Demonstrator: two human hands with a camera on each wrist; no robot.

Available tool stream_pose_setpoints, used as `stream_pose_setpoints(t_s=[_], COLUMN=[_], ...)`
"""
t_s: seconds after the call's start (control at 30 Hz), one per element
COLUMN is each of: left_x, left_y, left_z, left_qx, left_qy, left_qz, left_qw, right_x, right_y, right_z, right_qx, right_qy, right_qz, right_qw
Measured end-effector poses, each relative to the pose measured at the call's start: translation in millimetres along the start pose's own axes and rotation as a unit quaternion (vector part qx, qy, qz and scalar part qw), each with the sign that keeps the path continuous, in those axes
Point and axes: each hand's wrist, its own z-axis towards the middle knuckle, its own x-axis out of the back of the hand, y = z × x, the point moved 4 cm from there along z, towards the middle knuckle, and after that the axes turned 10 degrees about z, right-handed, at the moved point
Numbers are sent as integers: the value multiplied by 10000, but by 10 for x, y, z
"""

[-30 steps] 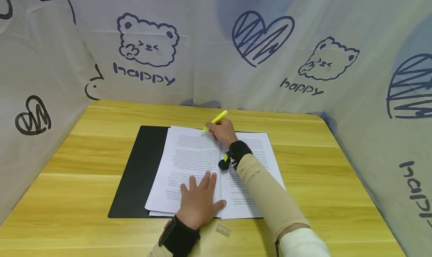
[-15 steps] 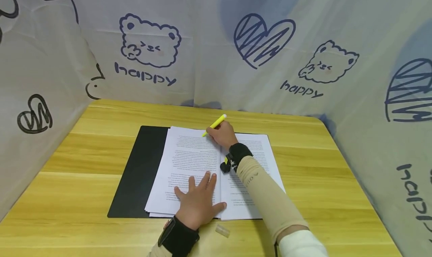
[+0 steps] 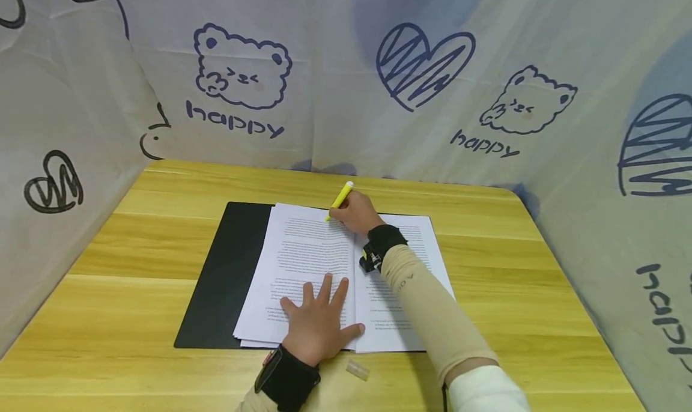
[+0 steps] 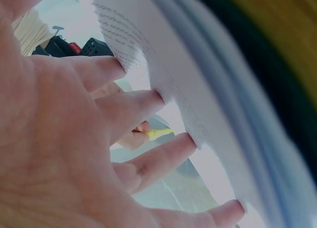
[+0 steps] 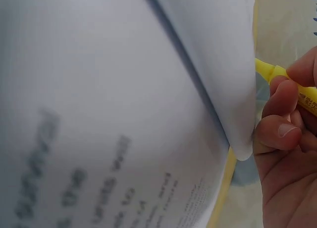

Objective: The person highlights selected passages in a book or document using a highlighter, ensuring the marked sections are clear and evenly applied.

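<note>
An open booklet (image 3: 346, 253) lies on the wood-grain table (image 3: 108, 316), both its pages covered in print. By the top of its left page, the right hand (image 3: 358, 212) pinches a yellow highlighter (image 3: 341, 197) between thumb and fingers; the tip slants down at the first lines, though from here I can't tell whether it touches the paper. Its white back end pokes up past the booklet's far edge. On the near part of the same page the left hand (image 3: 316, 331) rests with fingers spread, thumb reaching across the booklet's fold. The right arm, in a beige sleeve (image 3: 432, 304) and black wristband (image 3: 386, 239), passes over the right page. A black board (image 3: 221, 280) sticks out from under the booklet's left side. Just off its near edge I see a small translucent piece (image 3: 357, 370), and beyond the far edge hangs a patterned cloth (image 3: 335, 130).
</note>
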Motion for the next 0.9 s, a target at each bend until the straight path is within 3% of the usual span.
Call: stream_pose_setpoints(t_s=[0.27, 0.53, 0.9], left_x=[-25, -161, -53], left_y=[24, 11, 27], left_z=[9, 72, 33], left_qx=[19, 19, 56], left_qy=[-63, 82, -135], left_qz=[47, 186, 10], left_qw=[10000, 9998, 9999], right_x=[51, 43, 67], right_y=[24, 28, 10], right_z=[-13, -31, 5], right_qx=[53, 45, 140], right_qy=[-45, -42, -78], right_qz=[-180, -158, -551], right_qw=[9998, 9999, 9984])
